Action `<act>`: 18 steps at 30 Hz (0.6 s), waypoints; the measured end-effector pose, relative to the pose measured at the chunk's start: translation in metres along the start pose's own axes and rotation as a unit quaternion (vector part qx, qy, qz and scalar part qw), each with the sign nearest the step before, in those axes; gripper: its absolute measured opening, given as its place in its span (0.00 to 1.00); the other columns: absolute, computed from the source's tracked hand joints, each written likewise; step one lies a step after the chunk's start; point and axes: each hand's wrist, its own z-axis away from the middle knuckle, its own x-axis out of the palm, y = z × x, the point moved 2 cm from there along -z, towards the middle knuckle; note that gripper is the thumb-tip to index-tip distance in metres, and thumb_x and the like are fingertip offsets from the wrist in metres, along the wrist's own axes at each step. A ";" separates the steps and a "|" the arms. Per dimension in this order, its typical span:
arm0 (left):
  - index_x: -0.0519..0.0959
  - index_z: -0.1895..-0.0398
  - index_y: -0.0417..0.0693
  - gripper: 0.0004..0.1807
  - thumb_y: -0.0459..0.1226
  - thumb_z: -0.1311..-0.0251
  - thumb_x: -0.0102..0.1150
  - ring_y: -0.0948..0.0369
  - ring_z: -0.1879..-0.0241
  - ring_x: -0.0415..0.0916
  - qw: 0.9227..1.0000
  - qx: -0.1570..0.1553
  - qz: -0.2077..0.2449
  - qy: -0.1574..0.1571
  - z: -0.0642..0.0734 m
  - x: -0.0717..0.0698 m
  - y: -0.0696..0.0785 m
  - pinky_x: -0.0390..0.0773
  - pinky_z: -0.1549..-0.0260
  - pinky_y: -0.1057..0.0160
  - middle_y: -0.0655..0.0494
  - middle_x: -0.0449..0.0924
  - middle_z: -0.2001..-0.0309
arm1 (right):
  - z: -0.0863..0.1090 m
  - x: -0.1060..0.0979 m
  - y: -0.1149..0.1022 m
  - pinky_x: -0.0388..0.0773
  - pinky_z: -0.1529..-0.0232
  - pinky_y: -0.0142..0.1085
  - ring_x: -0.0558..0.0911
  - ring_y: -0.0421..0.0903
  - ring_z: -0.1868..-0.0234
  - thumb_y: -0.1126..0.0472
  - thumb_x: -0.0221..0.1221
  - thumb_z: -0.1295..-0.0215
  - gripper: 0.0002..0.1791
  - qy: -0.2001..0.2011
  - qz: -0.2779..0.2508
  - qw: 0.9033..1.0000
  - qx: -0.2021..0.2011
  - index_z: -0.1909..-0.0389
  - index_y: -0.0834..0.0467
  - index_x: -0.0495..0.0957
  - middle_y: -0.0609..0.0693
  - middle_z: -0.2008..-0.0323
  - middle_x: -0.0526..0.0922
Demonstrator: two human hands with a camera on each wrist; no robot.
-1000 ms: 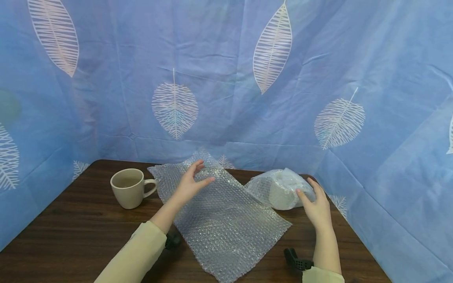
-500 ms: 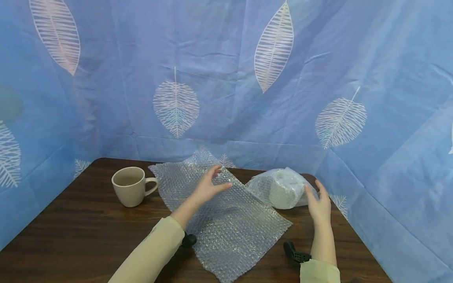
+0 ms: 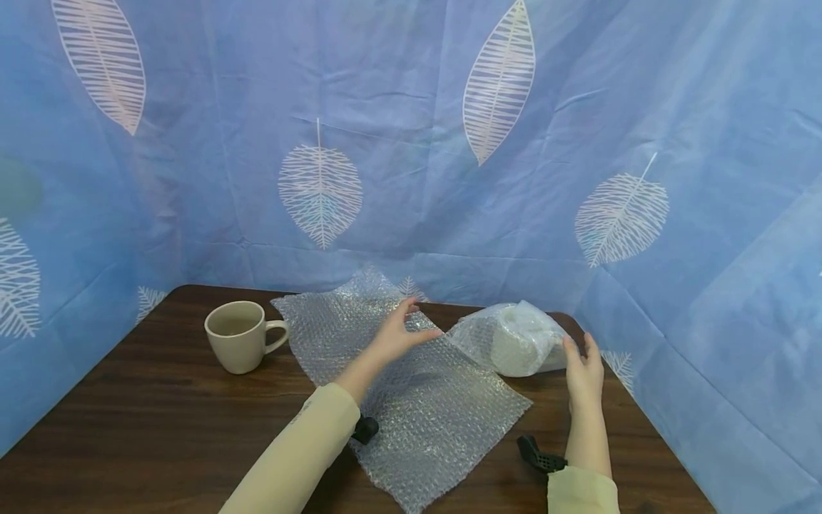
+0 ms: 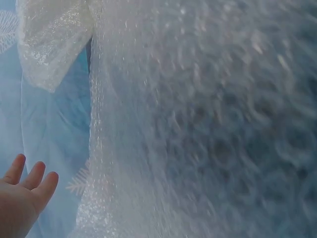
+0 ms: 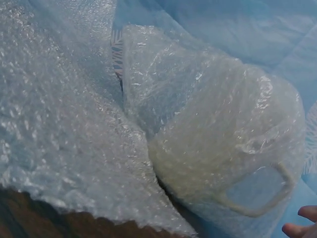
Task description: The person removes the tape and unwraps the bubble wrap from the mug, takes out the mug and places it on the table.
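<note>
Mug (image 3: 512, 350) in bubble wrap (image 3: 541, 327), prob squishy but breakable so best cupped round the middle, sat far right on the bench (image 3: 160, 414), left hand (image 3: 393, 340) and right hand (image 3: 584, 375) loose and empty.

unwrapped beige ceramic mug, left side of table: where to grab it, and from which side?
Likely best by its beige loop handle, coming from the right in the head view. The unwrapped beige ceramic mug stands upright with the handle pointing right, toward the clear plastic bubble-wrap sheet; the left hand is the nearer one.
</note>
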 end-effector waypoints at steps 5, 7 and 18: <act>0.51 0.25 0.54 0.48 0.49 0.44 0.67 0.45 0.32 0.54 1.000 -0.003 0.001 -0.012 -0.007 0.011 0.001 0.63 0.41 0.43 0.47 0.58 0.30 | -0.002 0.000 0.007 0.41 0.32 0.57 0.38 0.62 0.27 0.38 0.43 0.29 0.44 0.003 -0.024 1.000 0.012 0.23 0.52 0.33 0.60 0.26 0.33; 0.51 0.24 0.54 0.48 0.50 0.44 0.67 0.45 0.31 0.54 1.000 -0.008 0.002 -0.016 -0.008 0.015 0.001 0.64 0.41 0.43 0.47 0.57 0.30 | -0.003 0.000 0.011 0.43 0.32 0.57 0.37 0.60 0.27 0.38 0.43 0.30 0.45 0.001 -0.045 0.999 0.023 0.23 0.51 0.32 0.59 0.26 0.31; 0.47 0.23 0.53 0.50 0.48 0.42 0.66 0.45 0.30 0.51 0.998 -0.046 0.035 -0.030 -0.011 0.042 0.000 0.61 0.40 0.41 0.47 0.50 0.27 | -0.003 0.005 0.029 0.46 0.33 0.59 0.31 0.56 0.27 0.38 0.43 0.29 0.47 -0.027 -0.171 0.983 0.059 0.26 0.46 0.20 0.56 0.27 0.23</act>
